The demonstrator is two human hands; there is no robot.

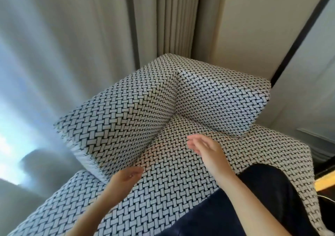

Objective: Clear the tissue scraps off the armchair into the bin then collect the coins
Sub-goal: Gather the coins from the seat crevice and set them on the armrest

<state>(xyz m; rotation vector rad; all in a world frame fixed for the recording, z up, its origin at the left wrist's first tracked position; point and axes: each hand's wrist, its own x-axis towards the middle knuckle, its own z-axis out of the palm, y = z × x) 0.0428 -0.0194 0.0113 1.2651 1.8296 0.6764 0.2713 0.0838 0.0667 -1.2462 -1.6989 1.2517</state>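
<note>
The armchair [145, 108], covered in black-and-white woven cloth, stands against grey curtains [90, 36]. Our left hand [126, 176] hovers over the left edge of its seat [172, 181], just beside the padded left side. A small dark speck shows near the fingertips [138, 170], and we cannot tell whether they pinch anything. Our right hand [204, 148] hangs open, fingers relaxed, above the seat's middle.

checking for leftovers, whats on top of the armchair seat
On the seat only woven fabric shows, with the left hand and right hand above it. No scraps or coins visible. Dark clothing covers the near part.
</note>
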